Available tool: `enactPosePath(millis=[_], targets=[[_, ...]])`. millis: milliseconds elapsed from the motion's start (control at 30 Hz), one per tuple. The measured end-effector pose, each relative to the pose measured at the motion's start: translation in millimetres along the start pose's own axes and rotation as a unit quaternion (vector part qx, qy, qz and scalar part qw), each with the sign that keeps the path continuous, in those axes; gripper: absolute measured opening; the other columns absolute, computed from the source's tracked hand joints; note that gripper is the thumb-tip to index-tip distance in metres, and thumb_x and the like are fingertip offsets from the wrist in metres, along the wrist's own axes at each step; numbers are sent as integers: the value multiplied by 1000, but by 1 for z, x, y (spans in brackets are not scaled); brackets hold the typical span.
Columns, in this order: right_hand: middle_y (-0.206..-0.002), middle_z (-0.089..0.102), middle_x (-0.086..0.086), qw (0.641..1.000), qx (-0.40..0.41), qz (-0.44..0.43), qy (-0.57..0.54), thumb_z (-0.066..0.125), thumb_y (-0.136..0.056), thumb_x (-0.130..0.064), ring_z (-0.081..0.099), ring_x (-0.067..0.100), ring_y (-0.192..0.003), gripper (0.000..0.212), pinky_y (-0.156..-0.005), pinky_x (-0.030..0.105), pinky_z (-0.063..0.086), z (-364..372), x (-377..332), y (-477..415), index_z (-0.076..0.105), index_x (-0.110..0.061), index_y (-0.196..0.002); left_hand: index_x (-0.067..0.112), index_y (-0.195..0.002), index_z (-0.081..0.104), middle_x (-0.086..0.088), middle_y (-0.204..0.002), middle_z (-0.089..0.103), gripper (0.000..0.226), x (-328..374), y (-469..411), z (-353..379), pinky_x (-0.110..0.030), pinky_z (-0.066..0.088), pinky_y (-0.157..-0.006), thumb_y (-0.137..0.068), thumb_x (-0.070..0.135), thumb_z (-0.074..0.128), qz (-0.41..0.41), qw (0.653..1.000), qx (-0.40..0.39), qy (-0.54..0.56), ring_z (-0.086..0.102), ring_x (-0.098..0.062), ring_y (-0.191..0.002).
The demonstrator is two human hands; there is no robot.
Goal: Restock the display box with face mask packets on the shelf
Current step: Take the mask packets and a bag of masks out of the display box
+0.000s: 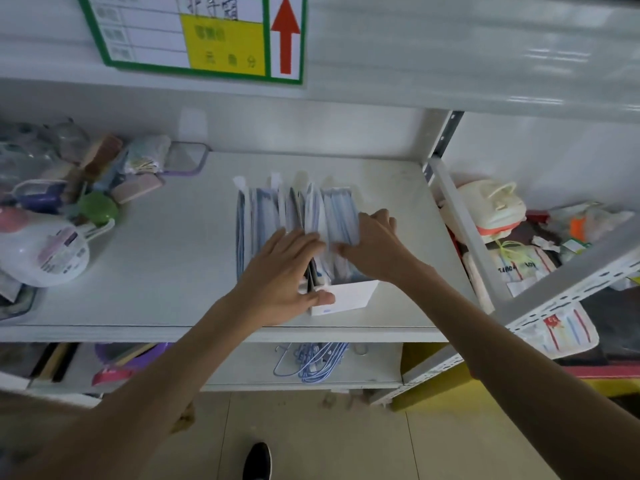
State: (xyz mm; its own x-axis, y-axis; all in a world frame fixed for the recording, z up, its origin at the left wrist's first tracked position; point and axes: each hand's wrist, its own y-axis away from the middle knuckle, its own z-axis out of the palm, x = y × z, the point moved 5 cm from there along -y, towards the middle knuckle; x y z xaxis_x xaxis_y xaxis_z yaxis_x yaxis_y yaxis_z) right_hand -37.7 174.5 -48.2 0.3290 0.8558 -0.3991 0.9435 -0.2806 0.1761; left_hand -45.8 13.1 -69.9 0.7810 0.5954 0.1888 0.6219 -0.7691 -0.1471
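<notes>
Packing nearly done: display box (346, 296) at shelf (173, 265) front edge crammed with mask packets (263, 213); left hand (280, 275) flat, parting packets; right hand (374, 244) clasps rightmost bundle (341, 216), not yet seated.

From the head camera I looked down on a white shelf (173, 258). At its middle stood a white display box (349, 296), packed with upright blue-and-white face mask packets (263, 213). My left hand (284, 275) lay flat on the packets at the box's near left, thumb against its front wall. My right hand (374, 244) gripped the rightmost packets, fingers curled over their tops. A green-bordered sign (194, 36) with a red arrow hung above. Blue hangers (318, 362) lay below.
</notes>
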Motion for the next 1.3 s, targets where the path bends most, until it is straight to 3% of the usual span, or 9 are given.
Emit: enactPosePath(millis=[367, 533, 667, 767, 867, 967, 1033, 1167, 1300], targets=[[-110, 44, 16, 997, 9, -73, 16, 42, -94, -2, 40, 31, -111, 24, -87, 27, 32, -3, -3, 3, 62, -1, -107, 27, -153, 27, -5, -147, 39, 87, 2, -2, 3, -44, 14, -120, -82, 71, 49, 7, 1000, -14, -27, 34, -26, -139], [-65, 42, 2, 996, 14, -92, 6, 44, -87, 4, 46, 29, -78, 35, -66, 29, 35, -9, -5, -4, 44, -15, -58, 19, -151, 28, 0, -157, 29, 91, 1, 0, 2, -36, 5, -122, -80, 68, 58, -6, 1000, 6, 20, 24, -18, -146], [-107, 59, 11, 994, 10, -65, -84, 45, -95, -12, 62, 27, -89, 28, -71, 36, 55, -14, -6, -10, 52, -5, -121, 13, -149, 27, -3, -161, 19, 103, 1, 3, -5, -34, 13, -121, -72, 68, 67, -36, 997, 17, 68, 23, -20, -146], [-84, 55, 6, 998, -17, -39, -44, 46, -97, -27, 54, 17, -66, 21, -55, 28, 44, -16, -11, -14, 50, -7, -101, 13, -152, 19, -3, -161, 18, 121, 1, 1, -10, -32, 17, -117, -62, 75, 70, -76, 994, 18, 75, 19, -22, -147], [-71, 52, 6, 998, -58, -6, 9, 45, -94, -53, 52, 20, -64, 48, -64, 31, 43, -16, -17, -16, 48, -10, -73, 6, -155, 2, -14, -163, -1, 147, -8, 4, -15, -37, -2, -120, -49, 77, 75, -133, 989, 58, 35, -3, -28, -151], [-117, 58, 13, 992, -122, 21, 32, 40, -86, -73, 56, 28, -108, 75, -90, 36, 42, -13, -27, -15, 57, -5, -112, 7, -153, -9, -17, -161, -11, 159, -16, 14, -12, -40, -10, -119, -40, 83, 72, -206, 976, 54, 40, -13, -31, -149], [-145, 41, 14, 987, -150, 49, -1, 50, -86, -67, 46, 31, -127, 90, -91, 33, 38, -8, -33, -18, 31, 0, -143, 11, -153, -13, -15, -162, -13, 158, -13, 18, -4, -41, -8, -120, -39, 89, 64, -217, 974, 30, 60, -14, -28, -150], [-147, 34, 23, 979, -133, 134, -84, 65, -88, -27, 43, 37, -128, 103, -88, 36, 40, 4, -26, -31, -13, 3, -149, 26, -156, -1, -10, -164, 0, 133, -1, 12, -1, -48, -1, -121, -52, 96, 43, -184, 982, 45, 13, -2, -28, -151], [-138, 45, 22, 982, -127, 137, -5, 60, -71, -46, 49, 34, -123, 95, -89, 31, 44, 15, -27, -32, 25, 4, -145, 28, -155, 14, -9, -164, 4, 115, 1, 9, 1, -50, 0, -120, -63, 89, 47, -181, 982, 37, -32, 2, -28, -151]])
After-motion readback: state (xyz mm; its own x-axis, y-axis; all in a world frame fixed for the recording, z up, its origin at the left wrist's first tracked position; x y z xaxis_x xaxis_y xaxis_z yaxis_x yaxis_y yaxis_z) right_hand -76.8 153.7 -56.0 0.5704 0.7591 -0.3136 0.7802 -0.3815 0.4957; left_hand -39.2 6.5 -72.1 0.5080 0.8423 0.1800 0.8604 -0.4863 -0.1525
